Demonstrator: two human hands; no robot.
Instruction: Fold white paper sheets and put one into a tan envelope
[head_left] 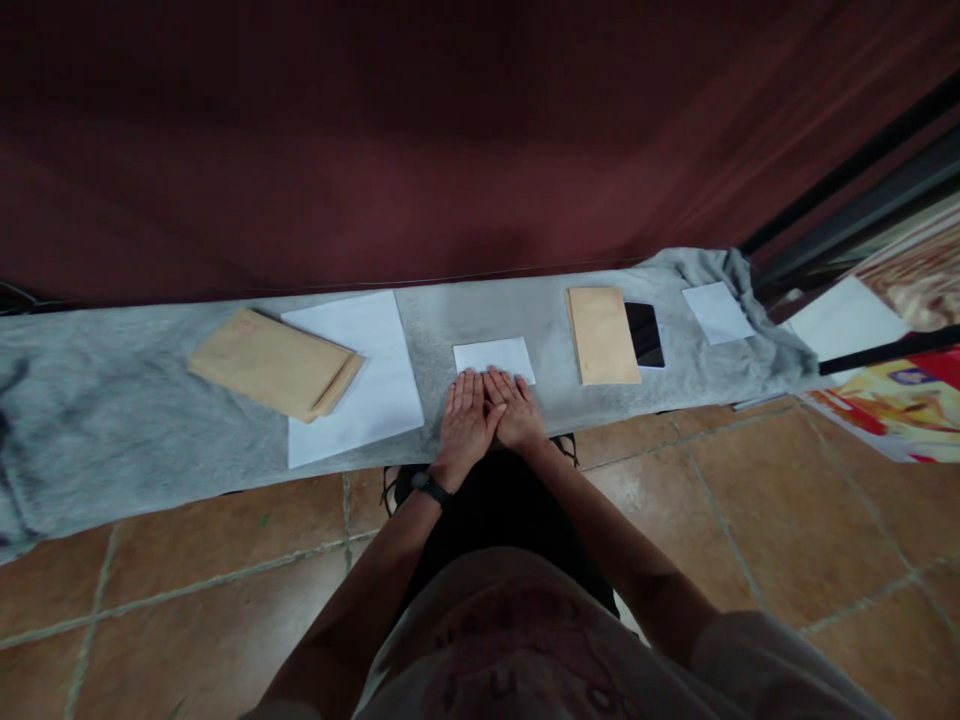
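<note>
A small white sheet of paper (493, 354), perhaps folded, lies in front of me on the grey cloth. My left hand (466, 418) rests flat on its near edge, fingers stretched forward. Beside it, my right hand (519, 412) lies flat as well, fingertips on the same paper; the thumbs meet or cross between them. Neither hand grips anything. The near edge of the paper is hidden under my fingers.
Left, a stack of brown envelopes (262, 362) overlaps larger white sheets (375, 350). Right, more brown envelopes (606, 335) lie against a dark-screened phone (645, 335). Farther right is another white paper (718, 312) near bunched cloth. A dark red curtain (450, 200) hangs behind the cloth-covered bench (180, 460).
</note>
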